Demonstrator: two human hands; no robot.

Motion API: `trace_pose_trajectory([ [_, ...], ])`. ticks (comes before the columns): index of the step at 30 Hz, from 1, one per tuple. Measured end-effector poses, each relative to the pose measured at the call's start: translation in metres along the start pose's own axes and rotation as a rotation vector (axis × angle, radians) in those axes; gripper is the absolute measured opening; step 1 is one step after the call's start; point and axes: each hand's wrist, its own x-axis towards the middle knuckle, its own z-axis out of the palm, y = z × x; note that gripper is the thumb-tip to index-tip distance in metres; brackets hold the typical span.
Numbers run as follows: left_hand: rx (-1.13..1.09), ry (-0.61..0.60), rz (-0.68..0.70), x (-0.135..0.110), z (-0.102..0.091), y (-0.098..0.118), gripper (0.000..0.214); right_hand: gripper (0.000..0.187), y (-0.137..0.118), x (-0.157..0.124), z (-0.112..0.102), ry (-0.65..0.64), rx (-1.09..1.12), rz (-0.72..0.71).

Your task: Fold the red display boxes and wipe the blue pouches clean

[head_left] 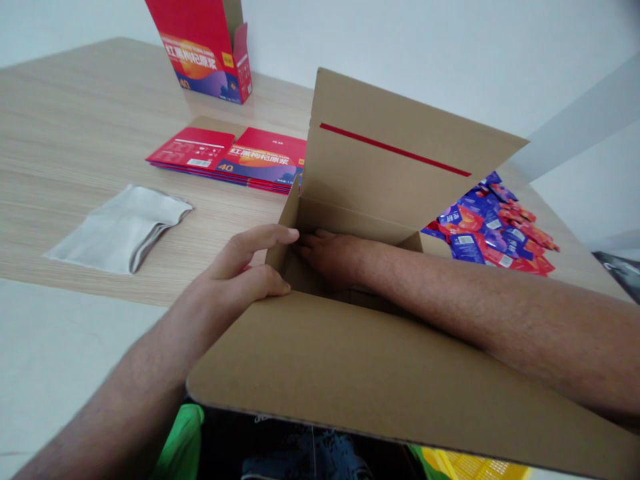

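Cardboard box (320, 373) directly ahead, long axis apparently crosswise; right grip (327, 259) inside, nearer, fingers together, nothing visibly held. Left grip (245, 261) half-curled at side flap (287, 220), hold unclear.

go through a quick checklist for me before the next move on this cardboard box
Box flaps open: ok. The cardboard box has its far flap, with a red stripe, standing up.
Left hand in place: ok. The left hand curls at the box's left side flap.
Right hand in place: ok. The right hand reaches in over the rim.
Box contents: cannot tell. Hands and flaps hide the inside.
Sachets at hand: ok. The blue and red sachets lie loose on the table beyond the box.
Red cartons folded up: not ok. The stack of red cartons lies flat.
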Motion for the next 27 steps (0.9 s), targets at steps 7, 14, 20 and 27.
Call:
trace_pose_trajectory([
  [7, 0.021, -0.033, 0.027, 0.0015, -0.004, -0.0005, 0.012, 0.09, -0.0023, -0.0016, -0.0057, -0.036, -0.048, -0.006],
  [14, -0.038, -0.02, 0.031, 0.0004, -0.002, -0.0015, 0.016, 0.09, -0.0005, -0.0022, -0.0045, -0.018, 0.002, 0.018],
  [20, -0.013, 0.006, -0.027, 0.0016, -0.0007, 0.0048, 0.018, 0.087, -0.0014, -0.0026, -0.0027, -0.013, 0.03, 0.017],
  [27, -0.022, -0.002, 0.004, 0.0021, -0.0016, 0.0037, 0.015, 0.086, 0.0013, -0.0066, 0.0007, 0.022, 0.028, -0.012],
])
